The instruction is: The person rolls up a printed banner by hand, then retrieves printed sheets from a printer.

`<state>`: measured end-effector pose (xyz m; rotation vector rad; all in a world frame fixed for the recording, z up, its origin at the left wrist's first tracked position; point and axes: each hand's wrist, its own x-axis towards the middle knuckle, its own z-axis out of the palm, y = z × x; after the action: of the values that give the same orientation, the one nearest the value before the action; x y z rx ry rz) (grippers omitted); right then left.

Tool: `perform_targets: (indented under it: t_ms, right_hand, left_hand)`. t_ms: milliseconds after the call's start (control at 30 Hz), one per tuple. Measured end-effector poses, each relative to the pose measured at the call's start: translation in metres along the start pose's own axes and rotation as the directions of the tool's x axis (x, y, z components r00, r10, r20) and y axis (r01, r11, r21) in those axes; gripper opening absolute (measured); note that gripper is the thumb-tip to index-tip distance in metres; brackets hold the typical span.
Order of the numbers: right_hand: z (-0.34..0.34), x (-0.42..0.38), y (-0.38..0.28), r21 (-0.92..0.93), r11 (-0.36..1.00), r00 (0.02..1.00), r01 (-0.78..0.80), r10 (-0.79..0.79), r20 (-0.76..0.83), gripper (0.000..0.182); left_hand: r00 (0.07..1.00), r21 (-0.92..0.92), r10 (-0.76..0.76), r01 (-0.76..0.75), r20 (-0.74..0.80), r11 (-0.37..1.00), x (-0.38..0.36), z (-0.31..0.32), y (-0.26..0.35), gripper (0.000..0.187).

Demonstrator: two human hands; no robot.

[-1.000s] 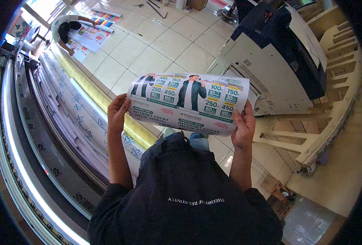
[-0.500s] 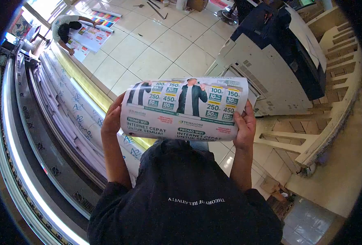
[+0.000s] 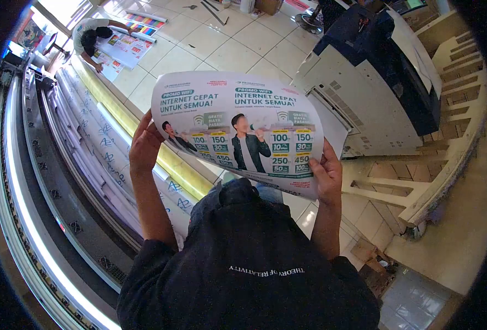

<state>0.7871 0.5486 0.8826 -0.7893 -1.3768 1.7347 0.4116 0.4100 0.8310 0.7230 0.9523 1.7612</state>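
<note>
A large printed sheet [image 3: 199,104] with green promo WiFi text and pictures of a person in a dark jacket curves between my hands, in front of my body. My left hand [image 3: 146,144] grips its left edge, the fingers partly behind the paper. At the lower right edge, my right hand [image 3: 328,171] pinches it with the thumb on the printed face. The sheet bows, its bottom curling under. A paler part of paper [image 3: 334,135] shows behind it on the right.
Long material rolls [image 3: 98,143] and a wide machine with a light strip [image 3: 40,220] lie on my left. A dark and beige machine [image 3: 364,77] stands at the right, by a pale railing [image 3: 438,187]. Another person [image 3: 89,36] crouches over colourful prints [image 3: 125,49] on the tiled floor.
The sheet, more tightly rolled before, has opened out and its upper part has risen, showing headline text at the top. Both hands still grip its sides; the left has moved slightly up and left.
</note>
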Motion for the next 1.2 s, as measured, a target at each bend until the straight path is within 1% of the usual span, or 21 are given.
perform_targets:
  t_ms: [33,100,133,233,367,467,533,600,767,867,933,967,1000,1033,1067,1100,1167,1200]
  right_hand:
    - [-0.002,0.0,0.001,-0.023,1.0,1.0,-0.013,0.013,0.004,0.052]
    - [0.0,-0.005,0.006,-0.048,0.999,1.0,-0.021,0.021,0.008,0.053]
    - [0.0,-0.005,0.007,-0.026,1.0,1.0,-0.003,0.003,0.007,0.053]
    - [0.004,-0.009,0.006,-0.013,1.0,1.0,0.008,-0.008,0.004,0.054]
    - [0.008,-0.01,0.001,-0.022,1.0,1.0,0.0,0.0,-0.01,0.054]
    - [0.011,-0.013,-0.002,0.021,1.0,1.0,0.019,-0.019,0.009,0.055]
    - [0.01,-0.015,0.0,-0.002,1.0,1.0,-0.004,0.004,-0.002,0.055]
    - [0.008,-0.018,0.001,-0.026,0.999,1.0,-0.026,0.025,-0.013,0.055]
    - [0.01,-0.022,0.001,-0.019,1.0,1.0,0.02,-0.02,-0.022,0.058]
    - [0.011,-0.025,0.002,-0.003,1.0,0.999,0.031,-0.031,-0.031,0.058]
    - [0.011,-0.029,0.0,-0.037,0.999,0.999,0.009,-0.01,-0.034,0.058]
    - [0.011,-0.029,0.0,-0.067,0.998,0.999,-0.012,0.01,-0.03,0.058]
    - [0.01,-0.028,0.005,-0.057,0.998,1.0,-0.004,0.003,-0.011,0.058]
    - [0.009,-0.027,0.013,-0.085,0.996,0.999,0.035,-0.038,-0.038,0.057]
    - [0.01,-0.026,0.019,-0.109,0.991,0.995,0.072,-0.079,-0.055,0.057]
    - [0.014,-0.026,0.02,-0.088,0.993,0.996,0.082,-0.083,-0.013,0.057]
    - [0.012,-0.024,0.017,-0.163,0.985,0.993,-0.051,0.032,-0.116,0.055]
    - [0.009,-0.024,0.023,-0.151,0.988,0.997,-0.038,0.027,-0.075,0.055]
  left_hand:
    - [0.999,0.026,0.019,-0.018,-0.039,0.999,0.0,0.001,0.001,0.083]
    - [0.999,0.022,0.024,-0.024,-0.031,0.999,-0.005,-0.001,0.005,0.084]
    - [0.999,0.02,0.027,-0.026,-0.025,0.999,-0.005,0.0,0.005,0.086]
    - [0.999,-0.03,0.049,-0.05,-0.011,0.998,-0.01,-0.006,0.002,0.081]
    - [0.999,-0.041,0.039,-0.039,0.006,0.998,-0.013,-0.007,0.001,0.081]
    - [0.999,-0.065,0.017,-0.019,-0.029,0.998,-0.016,-0.009,0.001,0.082]
    - [0.999,-0.02,0.014,-0.015,-0.032,1.0,-0.016,-0.008,0.003,0.082]
    - [0.999,-0.011,0.026,-0.026,-0.03,1.0,-0.015,-0.004,0.007,0.082]
    - [0.998,0.008,0.051,-0.051,-0.031,0.999,-0.017,-0.007,0.009,0.082]
    - [0.998,0.01,0.065,-0.066,0.018,0.998,-0.02,-0.005,0.01,0.081]
    - [0.994,0.039,0.076,-0.073,-0.073,0.997,-0.022,0.004,0.009,0.08]
    - [0.993,0.046,0.085,-0.082,-0.076,0.996,-0.021,0.005,0.007,0.08]
    - [0.992,0.067,0.02,-0.012,-0.124,0.998,-0.022,0.002,0.002,0.077]
    - [0.983,0.087,-0.037,0.054,-0.182,0.995,-0.024,-0.003,-0.003,0.074]
    - [0.982,0.133,-0.079,0.103,-0.173,0.986,-0.026,-0.01,-0.011,0.072]
    - [0.978,0.178,-0.12,0.15,-0.172,0.973,-0.027,-0.016,-0.018,0.069]
    - [0.976,0.302,-0.166,0.203,-0.143,0.931,-0.028,-0.002,-0.023,0.067]
    - [0.975,0.326,-0.17,0.21,-0.146,0.922,-0.032,-0.001,-0.028,0.066]
